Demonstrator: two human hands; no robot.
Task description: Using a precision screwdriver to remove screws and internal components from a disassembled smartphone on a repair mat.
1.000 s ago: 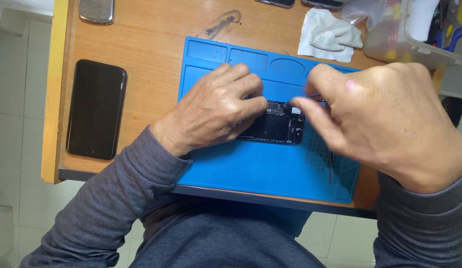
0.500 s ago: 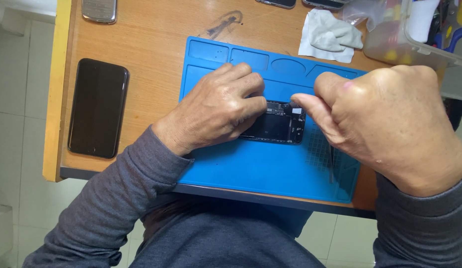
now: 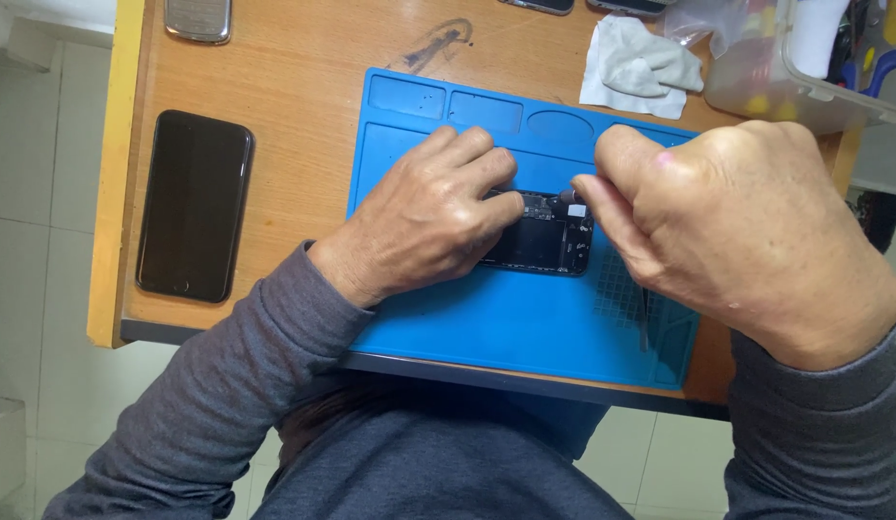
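Pinning the opened phone (image 3: 544, 236) flat with your left hand (image 3: 424, 226) steadies it while your right hand (image 3: 747, 236) pinches a small tool (image 3: 569, 196) at its far edge.

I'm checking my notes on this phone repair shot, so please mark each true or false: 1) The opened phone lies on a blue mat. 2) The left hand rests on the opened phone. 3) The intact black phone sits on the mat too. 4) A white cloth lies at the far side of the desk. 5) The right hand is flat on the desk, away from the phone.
1) True: the opened phone lies on the blue mat.
2) True: the left hand presses on it.
3) False: the black phone lies on the bare wooden desk, left of the mat.
4) True: the white cloth is there.
5) False: the right hand is raised, fingertips pinched at the phone's top corner.
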